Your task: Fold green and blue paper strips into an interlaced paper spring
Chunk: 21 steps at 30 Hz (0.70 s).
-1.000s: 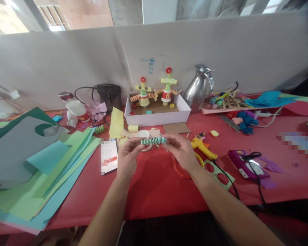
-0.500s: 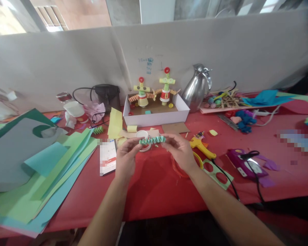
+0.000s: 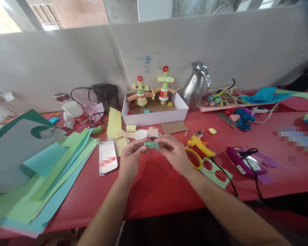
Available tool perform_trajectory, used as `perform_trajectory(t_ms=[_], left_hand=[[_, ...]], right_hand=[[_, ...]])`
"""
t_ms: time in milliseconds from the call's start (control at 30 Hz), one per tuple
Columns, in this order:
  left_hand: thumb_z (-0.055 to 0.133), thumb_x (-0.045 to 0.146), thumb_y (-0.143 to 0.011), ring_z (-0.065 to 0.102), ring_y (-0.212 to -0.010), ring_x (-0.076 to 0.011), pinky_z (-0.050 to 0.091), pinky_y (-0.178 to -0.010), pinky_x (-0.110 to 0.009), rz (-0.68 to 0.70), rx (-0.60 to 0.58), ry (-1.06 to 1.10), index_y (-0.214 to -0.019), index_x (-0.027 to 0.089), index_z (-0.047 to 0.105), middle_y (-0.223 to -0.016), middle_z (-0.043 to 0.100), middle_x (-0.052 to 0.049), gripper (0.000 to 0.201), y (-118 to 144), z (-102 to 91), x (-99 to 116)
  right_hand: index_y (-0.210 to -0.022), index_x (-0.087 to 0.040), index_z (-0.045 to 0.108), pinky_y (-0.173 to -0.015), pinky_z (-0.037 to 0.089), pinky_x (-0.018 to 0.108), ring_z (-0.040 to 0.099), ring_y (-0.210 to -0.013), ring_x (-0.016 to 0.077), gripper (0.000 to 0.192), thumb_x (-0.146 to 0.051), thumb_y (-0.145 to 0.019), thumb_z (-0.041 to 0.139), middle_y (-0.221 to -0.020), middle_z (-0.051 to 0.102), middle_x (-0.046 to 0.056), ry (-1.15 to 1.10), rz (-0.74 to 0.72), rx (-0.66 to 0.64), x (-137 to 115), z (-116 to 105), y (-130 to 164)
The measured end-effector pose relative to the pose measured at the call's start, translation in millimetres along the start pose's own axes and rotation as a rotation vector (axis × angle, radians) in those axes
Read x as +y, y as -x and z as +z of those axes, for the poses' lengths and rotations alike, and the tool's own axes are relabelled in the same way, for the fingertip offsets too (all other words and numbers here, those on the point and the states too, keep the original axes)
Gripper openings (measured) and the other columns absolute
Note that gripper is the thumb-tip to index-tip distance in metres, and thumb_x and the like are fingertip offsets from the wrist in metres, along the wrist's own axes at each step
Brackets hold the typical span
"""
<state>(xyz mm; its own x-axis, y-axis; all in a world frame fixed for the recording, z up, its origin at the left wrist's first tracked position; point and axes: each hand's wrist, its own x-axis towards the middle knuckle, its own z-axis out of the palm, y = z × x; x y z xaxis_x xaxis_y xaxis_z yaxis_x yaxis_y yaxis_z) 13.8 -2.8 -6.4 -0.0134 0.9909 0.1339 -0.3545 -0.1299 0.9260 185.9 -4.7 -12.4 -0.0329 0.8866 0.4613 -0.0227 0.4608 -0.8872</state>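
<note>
A green folded paper spring [image 3: 151, 145] is pinched between my two hands above the red table [image 3: 154, 184]. My left hand [image 3: 130, 159] grips its left end and my right hand [image 3: 173, 153] grips its right end. The spring is squeezed short, with only a small stretch showing between my fingertips. A white round lid [image 3: 140, 134] lies just behind it. Yellow-handled scissors [image 3: 192, 158] lie right of my right hand.
Sheets of green, teal and grey paper [image 3: 38, 164] are stacked at the left. A phone [image 3: 107, 157] lies beside them. A white box [image 3: 156, 111] with two paper figures stands at the back, next to a steel jug [image 3: 196, 87]. A yellow glue gun [image 3: 201, 145] and a purple device [image 3: 242, 160] lie at the right.
My hands have come together and pressed the stretched paper spring into a short bundle. They have also dropped a little toward the table.
</note>
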Motion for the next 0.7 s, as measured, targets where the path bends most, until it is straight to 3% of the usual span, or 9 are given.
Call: perform_trajectory(t_ms=[167, 333, 533, 700], left_hand=[[0.081, 0.022, -0.07, 0.067, -0.07, -0.0117, 0.056, -0.072, -0.026, 0.026, 0.018, 0.029, -0.094, 0.023, 0.079, -0.099, 0.077, -0.005, 0.024, -3, -3.8, 5], [0.081, 0.017, -0.07, 0.069, -0.091, -0.0171, 0.057, -0.08, -0.028, 0.056, 0.029, -0.005, -0.094, 0.024, 0.079, -0.108, 0.076, -0.005, 0.026, -1, -2.7, 4], [0.081, 0.015, -0.068, 0.068, -0.101, -0.0209, 0.057, -0.086, -0.032, 0.065, -0.015, -0.011, -0.094, 0.025, 0.078, -0.11, 0.075, -0.005, 0.028, 1, 0.1, 4], [0.081, 0.016, -0.068, 0.068, -0.096, -0.017, 0.056, -0.084, -0.028, 0.04, -0.003, 0.007, -0.106, 0.027, 0.075, -0.1, 0.075, -0.003, 0.039, 0, -1.5, 2]], right_hand=[[-0.1, -0.03, 0.074, -0.074, 0.054, 0.03, 0.063, -0.078, 0.0138, 0.022, -0.024, -0.079, 0.076, -0.104, 0.068, 0.0, -0.022, 0.036, 0.063, 4, -6, -2], [-0.114, -0.033, 0.068, -0.088, 0.055, 0.035, 0.067, -0.094, 0.0167, 0.037, -0.024, -0.079, 0.076, -0.109, 0.07, 0.001, -0.237, 0.123, -0.073, -4, -2, 0], [-0.105, -0.028, 0.07, -0.089, 0.056, 0.037, 0.067, -0.093, 0.0182, 0.025, -0.031, -0.08, 0.075, -0.102, 0.072, 0.002, -0.237, 0.144, -0.01, -6, 0, -2], [-0.105, -0.028, 0.071, -0.088, 0.056, 0.037, 0.068, -0.092, 0.0183, 0.026, -0.031, -0.079, 0.077, -0.099, 0.073, 0.001, -0.2, 0.142, -0.007, -4, -2, -3]])
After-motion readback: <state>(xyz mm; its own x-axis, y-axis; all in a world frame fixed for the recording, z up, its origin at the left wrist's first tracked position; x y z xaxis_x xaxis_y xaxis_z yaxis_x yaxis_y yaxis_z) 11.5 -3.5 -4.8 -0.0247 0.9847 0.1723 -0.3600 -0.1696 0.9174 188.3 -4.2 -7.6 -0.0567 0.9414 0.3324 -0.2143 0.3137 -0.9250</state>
